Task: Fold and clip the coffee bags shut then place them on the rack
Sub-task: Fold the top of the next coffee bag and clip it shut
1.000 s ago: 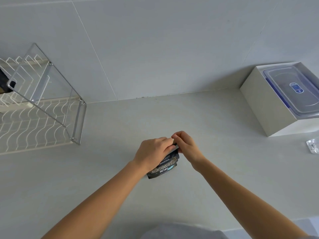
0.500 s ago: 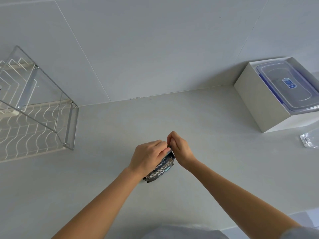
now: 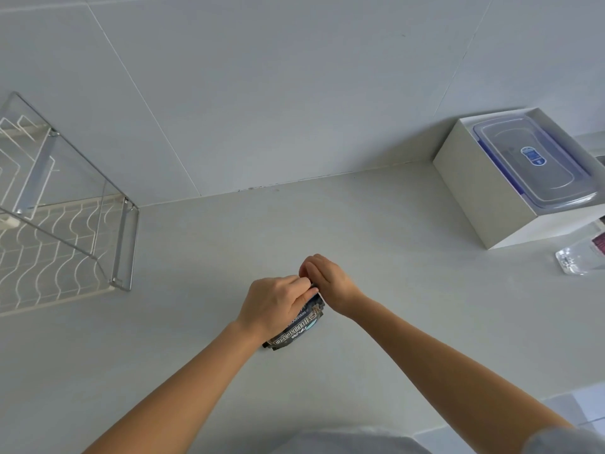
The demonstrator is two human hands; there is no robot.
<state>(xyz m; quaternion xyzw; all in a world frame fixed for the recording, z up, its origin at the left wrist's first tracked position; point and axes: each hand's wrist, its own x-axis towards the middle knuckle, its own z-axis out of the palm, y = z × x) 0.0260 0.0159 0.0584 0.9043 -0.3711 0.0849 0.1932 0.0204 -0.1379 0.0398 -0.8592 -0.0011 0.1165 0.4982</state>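
A small black coffee bag [image 3: 298, 329] with pale lettering stands on the pale counter [image 3: 376, 257] in the middle of the view. My left hand [image 3: 275, 303] covers its upper left part and grips it. My right hand [image 3: 329, 283] pinches the bag's top edge from the right, fingers closed and touching the left hand's fingertips. The top of the bag is hidden under both hands; I cannot see a clip. The white wire rack [image 3: 62, 237] with its metal frame stands at the far left, well apart from the bag.
A white box [image 3: 484, 204] holding a clear lidded container [image 3: 530, 158] sits at the back right against the wall. A clear plastic packet [image 3: 579, 257] lies right of it at the frame's edge. The tiled wall rises behind the counter.
The hands stay on the bag's top with the fingers shifting slightly. The camera has turned a little to the right, so the rack slid left and the box came further in.
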